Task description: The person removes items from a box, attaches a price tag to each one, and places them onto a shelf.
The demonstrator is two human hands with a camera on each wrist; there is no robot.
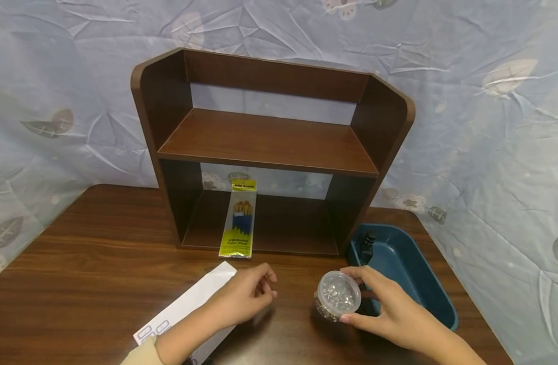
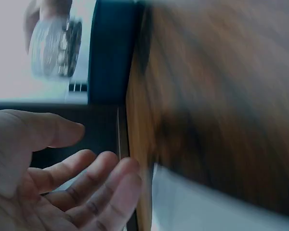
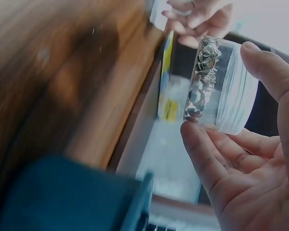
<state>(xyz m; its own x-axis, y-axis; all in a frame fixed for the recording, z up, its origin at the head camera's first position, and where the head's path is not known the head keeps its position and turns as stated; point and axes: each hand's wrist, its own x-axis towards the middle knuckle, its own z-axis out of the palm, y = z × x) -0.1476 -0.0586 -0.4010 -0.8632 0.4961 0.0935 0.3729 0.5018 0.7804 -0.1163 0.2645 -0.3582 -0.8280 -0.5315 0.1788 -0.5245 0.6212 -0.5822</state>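
Observation:
My right hand (image 1: 393, 314) holds a small clear round jar (image 1: 338, 294) between thumb and fingers, with its lid on. Small shiny metal pieces, which look like thumbtacks, lie along the jar's bottom (image 3: 202, 79) in the right wrist view. The jar is above the wooden table, just left of a blue tray (image 1: 416, 263). My left hand (image 1: 244, 296) hovers with loosely bent fingers and nothing in them, over the upper end of a white paper strip (image 1: 183, 304). In the left wrist view its thumb and fingers (image 2: 62, 171) are apart.
A brown two-tier shelf (image 1: 265, 165) stands at the back of the table (image 1: 96, 253). A yellow-and-clear pack of artist brushes (image 1: 238, 223) leans in its lower compartment. A small dark bottle (image 1: 368, 243) sits in the tray's far left corner. Patterned cloth (image 1: 69, 101) hangs behind.

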